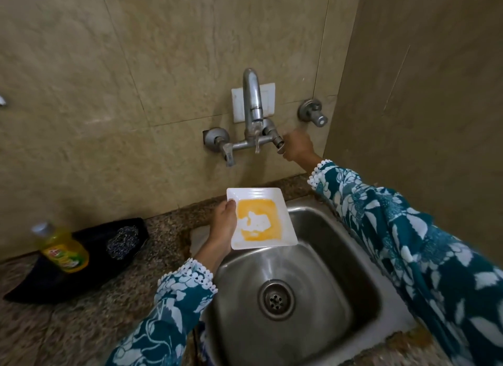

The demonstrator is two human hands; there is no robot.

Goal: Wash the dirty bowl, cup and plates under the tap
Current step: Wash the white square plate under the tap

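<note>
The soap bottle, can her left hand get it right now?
Probably not. The left hand holds the dirty plate over the sink; the soap bottle stands off to the left on the counter, unblocked, but she must free her grip first.

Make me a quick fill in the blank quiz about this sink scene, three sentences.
1. The left hand holds a square white plate smeared with ____ residue.
2. The right hand grips the tap's ____ handle.
3. The dish soap bottle stands on the ____ side of the sink.

Missing words: yellow; right; left
</note>
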